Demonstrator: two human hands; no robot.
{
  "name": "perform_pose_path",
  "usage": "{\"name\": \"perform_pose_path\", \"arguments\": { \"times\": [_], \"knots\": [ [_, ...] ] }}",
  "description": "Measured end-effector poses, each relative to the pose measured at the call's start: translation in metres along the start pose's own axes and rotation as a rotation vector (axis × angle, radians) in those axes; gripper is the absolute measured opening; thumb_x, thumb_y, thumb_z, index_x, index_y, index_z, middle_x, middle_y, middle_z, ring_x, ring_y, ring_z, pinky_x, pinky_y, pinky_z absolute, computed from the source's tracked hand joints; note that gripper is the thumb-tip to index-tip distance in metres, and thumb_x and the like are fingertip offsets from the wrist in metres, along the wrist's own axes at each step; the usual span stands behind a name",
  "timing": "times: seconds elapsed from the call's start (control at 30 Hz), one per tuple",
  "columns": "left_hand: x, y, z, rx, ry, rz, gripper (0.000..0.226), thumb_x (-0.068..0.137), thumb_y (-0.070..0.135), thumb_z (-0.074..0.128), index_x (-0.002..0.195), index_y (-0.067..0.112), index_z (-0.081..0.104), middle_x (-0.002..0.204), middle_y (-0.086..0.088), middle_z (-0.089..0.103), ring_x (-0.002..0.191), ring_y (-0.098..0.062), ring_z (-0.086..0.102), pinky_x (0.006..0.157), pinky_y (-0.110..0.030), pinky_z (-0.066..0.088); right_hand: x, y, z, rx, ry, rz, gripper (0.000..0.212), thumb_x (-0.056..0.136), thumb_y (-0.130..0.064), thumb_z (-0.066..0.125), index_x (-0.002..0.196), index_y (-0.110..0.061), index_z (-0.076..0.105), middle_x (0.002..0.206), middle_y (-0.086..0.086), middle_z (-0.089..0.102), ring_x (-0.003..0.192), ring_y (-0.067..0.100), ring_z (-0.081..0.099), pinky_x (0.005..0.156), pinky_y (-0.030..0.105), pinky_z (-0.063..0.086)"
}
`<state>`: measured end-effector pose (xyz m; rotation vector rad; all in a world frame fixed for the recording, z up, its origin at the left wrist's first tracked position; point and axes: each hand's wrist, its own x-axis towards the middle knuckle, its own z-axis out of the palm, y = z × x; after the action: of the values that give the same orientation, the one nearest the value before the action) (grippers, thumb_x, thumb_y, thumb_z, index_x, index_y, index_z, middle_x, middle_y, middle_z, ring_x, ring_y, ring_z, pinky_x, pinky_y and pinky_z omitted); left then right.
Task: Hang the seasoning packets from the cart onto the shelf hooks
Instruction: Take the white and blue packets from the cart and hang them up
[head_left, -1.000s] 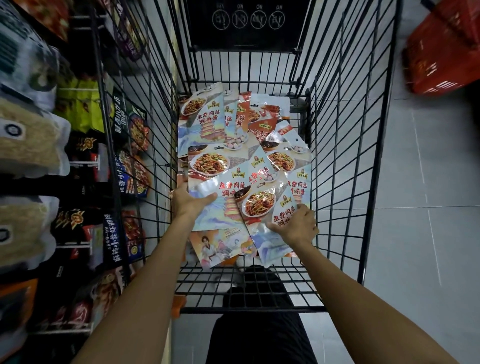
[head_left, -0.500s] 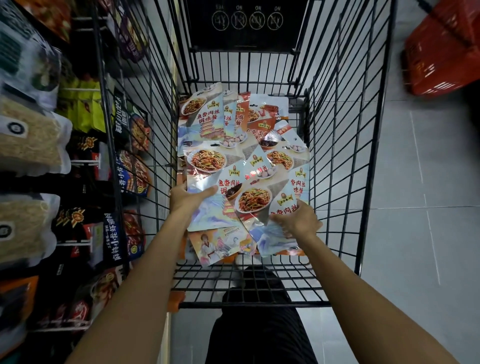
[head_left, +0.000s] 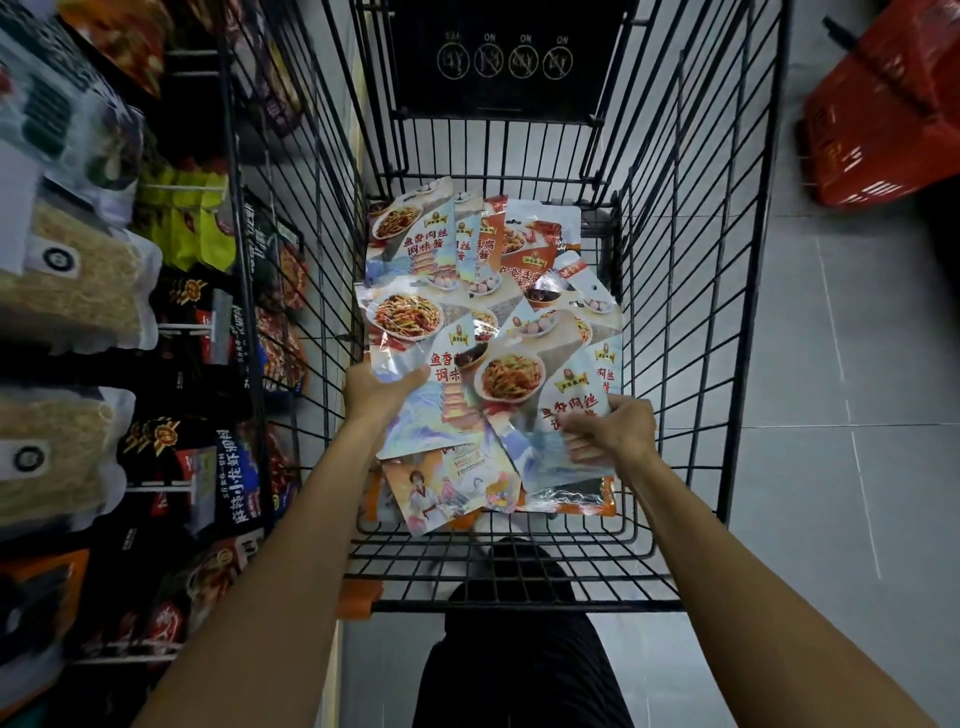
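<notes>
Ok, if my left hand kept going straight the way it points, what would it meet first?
The left hand grips a blue packet; straight ahead, it would probably meet the noodle-dish packet first, though depth is unclear.

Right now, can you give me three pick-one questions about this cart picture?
1. Where do the packets lie? A on the floor; B in the cart; C on a chair.
2. What colour is the basket? A blue; B green; C red.
3. What is the right hand doing? A gripping a packet; B hanging empty; C waving.

Answers: 1 B, they are piled inside the wire walls. 2 C, it is red all over. 3 A, its fingers curl round the packet's edge.
</notes>
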<state>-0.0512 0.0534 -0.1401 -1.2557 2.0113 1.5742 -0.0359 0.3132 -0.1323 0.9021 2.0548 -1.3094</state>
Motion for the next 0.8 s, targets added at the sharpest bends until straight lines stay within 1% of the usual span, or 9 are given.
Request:
{"name": "perform_pose_path", "arguments": {
  "times": [0.13, 0.23, 0.3, 0.4, 0.47, 0.53, 0.6, 0.7, 0.8],
  "knots": [
    [0.0, 0.001, -0.006, -0.022, -0.029, 0.018, 0.032, 0.074, 0.02, 0.082, 0.095, 0.007, 0.063, 0.094, -0.012, 0.067, 0.092, -0.031, 0.066, 0.068, -0.037, 0.053, -0.001, -0.017, -0.003, 0.111, 0.045, -0.002, 0.018, 0.073, -0.009, 0.081, 0.077, 0.0, 0.066, 0.059, 0.013, 0.068, 0.043, 0.022, 0.066, 0.037, 0.03, 0.052],
    [-0.004, -0.002, -0.007, -0.062, -0.058, 0.016, 0.022, 0.073, 0.014, 0.082, 0.082, 0.013, 0.062, 0.091, -0.01, 0.067, 0.086, -0.028, 0.066, 0.077, -0.044, 0.055, -0.001, -0.027, -0.005, 0.238, 0.069, 0.044, 0.019, 0.072, -0.008, 0.083, 0.077, -0.006, 0.065, 0.059, 0.005, 0.069, 0.044, 0.02, 0.066, 0.038, 0.033, 0.052],
    [-0.006, -0.003, -0.007, -0.068, -0.055, 0.021, 0.021, 0.074, 0.012, 0.081, 0.081, 0.014, 0.062, 0.09, -0.008, 0.067, 0.085, -0.026, 0.066, 0.076, -0.042, 0.055, 0.002, -0.03, -0.004, 0.253, 0.08, 0.051, 0.021, 0.071, -0.01, 0.084, 0.078, -0.01, 0.064, 0.068, 0.004, 0.07, 0.052, 0.02, 0.07, 0.041, 0.034, 0.054],
    [-0.007, -0.005, -0.007, -0.085, -0.049, 0.024, 0.022, 0.075, 0.012, 0.081, 0.089, 0.01, 0.064, 0.089, -0.007, 0.067, 0.083, -0.025, 0.066, 0.068, -0.034, 0.055, 0.004, -0.027, 0.004, 0.168, 0.022, 0.055, 0.014, 0.08, -0.015, 0.077, 0.083, -0.011, 0.064, 0.079, 0.009, 0.071, 0.064, 0.025, 0.071, 0.052, 0.042, 0.059],
    [-0.007, -0.006, -0.006, -0.072, -0.055, 0.025, 0.023, 0.073, 0.013, 0.082, 0.088, 0.009, 0.064, 0.089, -0.008, 0.067, 0.082, -0.025, 0.066, 0.066, -0.033, 0.055, 0.004, -0.024, 0.012, 0.158, -0.035, 0.055, 0.011, 0.086, -0.015, 0.071, 0.085, -0.011, 0.061, 0.079, 0.011, 0.071, 0.063, 0.026, 0.071, 0.048, 0.041, 0.058],
    [-0.009, -0.008, -0.006, -0.057, -0.055, 0.038, 0.027, 0.071, 0.011, 0.083, 0.088, 0.008, 0.064, 0.091, -0.011, 0.068, 0.083, -0.027, 0.067, 0.072, -0.041, 0.057, 0.002, -0.023, 0.017, 0.162, -0.082, 0.049, 0.011, 0.087, -0.014, 0.069, 0.089, -0.009, 0.059, 0.078, 0.01, 0.07, 0.056, 0.022, 0.071, 0.042, 0.032, 0.054],
    [-0.013, -0.007, -0.006, -0.045, -0.02, 0.051, 0.027, 0.07, 0.01, 0.084, 0.089, 0.007, 0.064, 0.091, -0.011, 0.068, 0.083, -0.027, 0.068, 0.075, -0.044, 0.057, -0.001, -0.022, 0.019, 0.171, -0.111, 0.035, 0.014, 0.085, -0.013, 0.07, 0.093, -0.007, 0.059, 0.08, 0.011, 0.07, 0.057, 0.022, 0.071, 0.043, 0.029, 0.053],
    [-0.023, -0.002, -0.014, -0.061, 0.02, 0.119, 0.021, 0.072, 0.008, 0.082, 0.085, 0.01, 0.066, 0.091, -0.011, 0.07, 0.078, -0.024, 0.068, 0.071, -0.037, 0.057, -0.011, -0.024, 0.013, 0.187, -0.093, -0.004, 0.013, 0.082, -0.013, 0.073, 0.088, -0.011, 0.062, 0.086, 0.01, 0.072, 0.065, 0.022, 0.071, 0.051, 0.032, 0.056],
    [-0.04, 0.013, -0.031, -0.093, 0.031, 0.219, 0.02, 0.072, 0.006, 0.081, 0.083, 0.011, 0.066, 0.088, -0.009, 0.07, 0.072, -0.02, 0.067, 0.065, -0.028, 0.055, -0.03, -0.036, 0.001, 0.249, -0.097, -0.056, 0.014, 0.082, -0.016, 0.074, 0.089, -0.01, 0.064, 0.08, 0.007, 0.072, 0.061, 0.02, 0.071, 0.051, 0.032, 0.058]
  ]
}}
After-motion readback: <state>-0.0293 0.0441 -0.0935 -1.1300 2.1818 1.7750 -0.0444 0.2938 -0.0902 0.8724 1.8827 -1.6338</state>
